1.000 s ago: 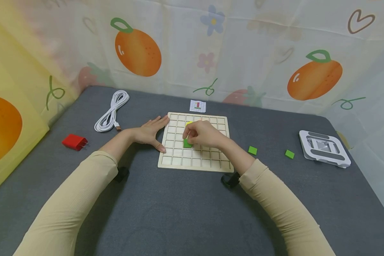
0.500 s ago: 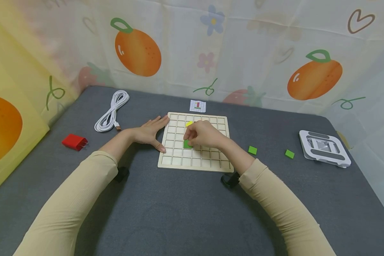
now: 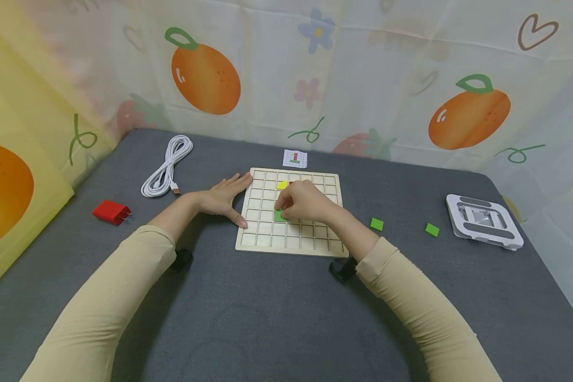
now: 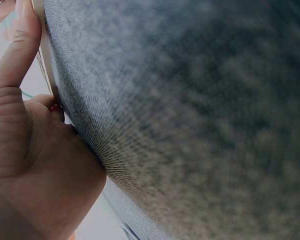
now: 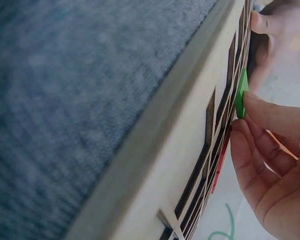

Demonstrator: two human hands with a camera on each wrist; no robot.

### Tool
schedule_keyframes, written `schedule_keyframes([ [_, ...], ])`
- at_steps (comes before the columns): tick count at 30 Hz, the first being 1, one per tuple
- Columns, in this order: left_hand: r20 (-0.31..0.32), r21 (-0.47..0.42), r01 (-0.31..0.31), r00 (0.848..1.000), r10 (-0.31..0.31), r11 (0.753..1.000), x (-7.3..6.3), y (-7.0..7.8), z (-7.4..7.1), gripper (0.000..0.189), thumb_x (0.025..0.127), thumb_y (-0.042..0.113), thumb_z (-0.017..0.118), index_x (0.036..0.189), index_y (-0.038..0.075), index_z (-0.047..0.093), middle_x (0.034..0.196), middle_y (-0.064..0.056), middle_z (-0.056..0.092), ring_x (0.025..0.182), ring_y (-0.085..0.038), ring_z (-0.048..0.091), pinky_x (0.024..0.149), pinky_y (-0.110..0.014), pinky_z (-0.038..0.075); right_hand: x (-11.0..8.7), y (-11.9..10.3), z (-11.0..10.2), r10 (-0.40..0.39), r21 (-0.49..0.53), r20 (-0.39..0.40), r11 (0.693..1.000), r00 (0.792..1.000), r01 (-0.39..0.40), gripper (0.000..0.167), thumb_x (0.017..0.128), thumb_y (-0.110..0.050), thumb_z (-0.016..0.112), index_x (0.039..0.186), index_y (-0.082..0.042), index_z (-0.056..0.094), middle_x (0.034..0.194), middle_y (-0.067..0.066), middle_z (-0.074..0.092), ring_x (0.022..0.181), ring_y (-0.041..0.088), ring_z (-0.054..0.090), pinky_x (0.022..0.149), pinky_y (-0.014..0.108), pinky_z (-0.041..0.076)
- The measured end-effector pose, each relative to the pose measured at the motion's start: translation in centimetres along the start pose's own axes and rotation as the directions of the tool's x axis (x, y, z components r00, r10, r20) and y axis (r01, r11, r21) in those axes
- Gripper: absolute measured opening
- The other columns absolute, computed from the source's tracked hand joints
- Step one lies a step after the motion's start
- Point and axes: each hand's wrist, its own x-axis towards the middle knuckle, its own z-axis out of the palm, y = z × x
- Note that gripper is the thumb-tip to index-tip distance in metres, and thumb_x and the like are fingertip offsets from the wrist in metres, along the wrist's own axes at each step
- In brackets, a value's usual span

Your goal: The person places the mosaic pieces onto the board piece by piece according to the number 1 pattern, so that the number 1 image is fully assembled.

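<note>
A pale wooden grid board [image 3: 262, 241] lies on the dark cloth. My left hand [image 3: 224, 196] rests at its left edge with fingers spread, the thumb touching the frame. Over the grid, my right hand [image 3: 303, 201] pinches a green square tile [image 3: 279, 216] at its edge. The right wrist view shows the green tile [image 5: 241, 95] slightly tilted against the grid, its far side partly hidden. A yellow tile [image 3: 282, 185] sits in a cell behind the right hand. Red tiles [image 5: 222, 160] lie in the grid, mostly covered by that hand in the head view.
Two green tiles, one nearer [image 3: 376, 224] and one farther [image 3: 432, 229], lie right of the board. A small printed card [image 3: 295, 158] is behind it. Around are a coiled white cable [image 3: 164, 164], a red plug adapter [image 3: 111, 211] and a white-grey folding stand [image 3: 484, 222].
My right hand has shifted very slightly right, baring more of the yellow tile and a bit of red. The green tile stays at nearly the same spot. My left hand keeps still.
</note>
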Motion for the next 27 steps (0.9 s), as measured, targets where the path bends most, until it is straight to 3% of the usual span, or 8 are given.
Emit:
schedule_keyframes([
  [8, 0.010, 0.008, 0.016, 1.000, -0.016, 1.000, 0.15, -0.09, 0.05, 0.134, 0.070, 0.063, 0.079, 0.160, 0.008, -0.004, 0.169, -0.011, -0.011, 0.156, -0.037, -0.013, 0.125, -0.058, -0.008, -0.01, 0.05, -0.04, -0.004, -0.019, 0.010, 1.000, 1.000, 0.004, 0.015, 0.086, -0.006, 0.074, 0.100, -0.008, 0.078, 0.095, 0.005, 0.078, 0.088, 0.015, 0.073, 0.079, 0.025, 0.058],
  [27, 0.012, 0.018, 0.019, 1.000, -0.019, 1.000, 0.13, 0.05, -0.07, 0.128, 0.075, 0.054, 0.080, 0.160, 0.007, -0.003, 0.169, -0.012, -0.010, 0.156, -0.038, -0.011, 0.125, -0.059, -0.006, 0.03, 0.15, -0.25, -0.019, -0.024, 0.009, 1.000, 1.000, 0.020, 0.017, 0.085, -0.005, 0.074, 0.101, -0.009, 0.078, 0.095, 0.004, 0.078, 0.088, 0.014, 0.072, 0.079, 0.025, 0.058],
])
